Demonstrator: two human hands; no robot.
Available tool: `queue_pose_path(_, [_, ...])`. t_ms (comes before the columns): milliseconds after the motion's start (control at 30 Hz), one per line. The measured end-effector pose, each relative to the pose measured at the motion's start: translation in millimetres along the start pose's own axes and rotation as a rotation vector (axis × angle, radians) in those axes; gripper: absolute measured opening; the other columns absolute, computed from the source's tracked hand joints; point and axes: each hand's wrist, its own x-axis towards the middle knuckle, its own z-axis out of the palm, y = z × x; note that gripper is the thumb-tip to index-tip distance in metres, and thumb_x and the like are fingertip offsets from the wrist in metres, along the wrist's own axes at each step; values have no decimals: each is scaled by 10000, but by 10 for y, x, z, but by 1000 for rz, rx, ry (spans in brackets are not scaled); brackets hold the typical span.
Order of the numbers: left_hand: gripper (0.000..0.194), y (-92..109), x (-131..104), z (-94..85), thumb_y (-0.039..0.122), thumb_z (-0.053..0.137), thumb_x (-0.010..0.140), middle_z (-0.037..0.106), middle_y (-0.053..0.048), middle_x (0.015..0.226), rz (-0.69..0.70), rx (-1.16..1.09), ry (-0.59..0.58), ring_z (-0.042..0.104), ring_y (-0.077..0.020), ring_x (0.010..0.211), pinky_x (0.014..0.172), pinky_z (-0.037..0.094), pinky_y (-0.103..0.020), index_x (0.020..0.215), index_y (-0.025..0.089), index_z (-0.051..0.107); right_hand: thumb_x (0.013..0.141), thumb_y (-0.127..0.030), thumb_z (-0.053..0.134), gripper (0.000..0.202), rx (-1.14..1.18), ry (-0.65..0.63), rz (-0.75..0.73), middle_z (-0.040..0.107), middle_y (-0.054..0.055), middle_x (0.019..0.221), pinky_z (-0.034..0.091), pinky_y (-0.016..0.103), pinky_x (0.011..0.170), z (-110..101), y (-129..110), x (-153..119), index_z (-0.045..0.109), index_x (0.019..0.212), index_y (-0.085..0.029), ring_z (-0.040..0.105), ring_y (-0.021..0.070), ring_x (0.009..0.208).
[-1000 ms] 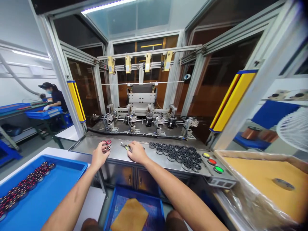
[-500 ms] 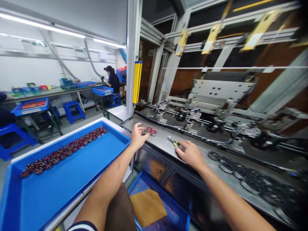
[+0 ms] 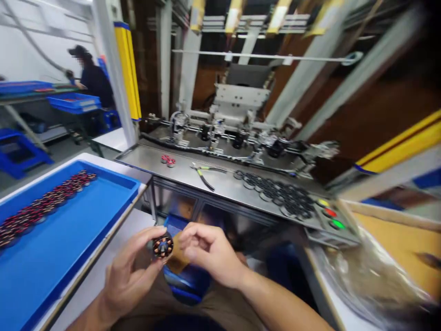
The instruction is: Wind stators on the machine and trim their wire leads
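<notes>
My left hand holds a round motor stator with copper windings between thumb and fingers, above my lap. Close to its right side is my right hand, its fingers curled in toward the thumb; whether anything small is pinched there I cannot make out. On the metal worktop, cutting pliers with green and black handles lie with their handles spread, apart from both hands. Two red-and-dark stators sit to the left of the pliers.
A blue tray at left holds rows of wound stators. Black rings lie along the worktop, before the machine. At right are a button box and a cardboard carton. A person sits at the back left.
My view has turned right. Both hands have come back from the worktop toward my lap. The left now carries a stator, and the right has let go of the pliers, which lie on the worktop.
</notes>
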Motion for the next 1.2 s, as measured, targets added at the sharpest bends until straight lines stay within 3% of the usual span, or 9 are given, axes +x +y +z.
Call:
queue_pose_path(100, [626, -7, 56, 65, -24, 695, 758, 712, -13, 1194, 119, -8, -67, 682, -131, 1081, 1012, 508, -204, 1290, 287, 584, 696, -541, 798, 444, 152, 34, 94, 511, -41, 586, 297, 209, 477, 175, 28, -140, 591, 707, -149, 381, 59, 508])
queue_pose_path(233, [686, 105, 108, 223, -45, 708, 731, 731, 10, 1166, 119, -87, -78, 702, -113, 1047, 990, 511, -167, 1305, 303, 566, 726, -492, 799, 431, 305, -3, 129, 467, -66, 522, 257, 193, 445, -16, 47, -208, 554, 638, -148, 356, 37, 451])
queue_pose_path(400, [811, 241, 83, 318, -53, 717, 716, 752, -12, 1138, 70, -398, -39, 722, -175, 1026, 875, 611, -260, 1394, 317, 468, 664, -464, 851, 392, 461, -678, 161, 644, 30, 633, 461, 230, 521, -481, 267, -234, 669, 641, -118, 583, 102, 519])
queue_pose_path(433, [809, 252, 83, 326, -62, 717, 711, 754, -13, 1134, 64, -405, -38, 722, -175, 1026, 877, 611, -260, 1387, 312, 478, 655, -439, 863, 372, 449, -713, 197, 666, 44, 654, 489, 233, 543, -500, 337, -255, 693, 678, -108, 615, 113, 549])
queue_pose_path(600, [863, 243, 120, 361, -100, 707, 681, 741, 11, 1164, 135, -312, -58, 719, -146, 1022, 917, 584, -226, 1397, 321, 475, 582, -436, 899, 469, 709, -211, 317, 713, 44, 694, 513, 190, 482, -55, 542, -436, 676, 823, -102, 669, 122, 565])
queue_pose_path(767, [863, 238, 109, 406, -69, 717, 712, 725, 35, 1174, 65, -212, -86, 709, -109, 1033, 920, 558, -169, 1394, 394, 461, 558, -380, 908, 408, 888, -108, 375, 694, 24, 586, 487, 162, 372, 287, 415, -504, 663, 730, -104, 604, 95, 402])
queue_pose_path(1000, [851, 189, 100, 466, -65, 766, 655, 740, 0, 1136, 61, -287, 9, 717, -171, 1018, 900, 603, -271, 1369, 312, 497, 552, -363, 913, 365, 828, -41, 412, 610, -31, 434, 374, 104, 284, 301, 423, -628, 674, 669, -111, 520, 57, 307])
queue_pose_path(1100, [776, 184, 124, 466, -27, 765, 686, 755, 3, 1099, -40, -344, -21, 724, -166, 1010, 874, 608, -255, 1335, 314, 509, 574, -360, 904, 352, 757, -111, 403, 639, -20, 477, 433, 126, 331, 200, 441, -630, 692, 692, -105, 563, 70, 350])
queue_pose_path(1200, [695, 192, 118, 440, 12, 738, 742, 756, -11, 1119, -133, -390, -68, 737, -154, 974, 858, 606, -241, 1321, 318, 507, 598, -395, 897, 388, 682, -3, 310, 696, 11, 569, 506, 161, 429, -5, 359, -547, 696, 750, -100, 626, 87, 434])
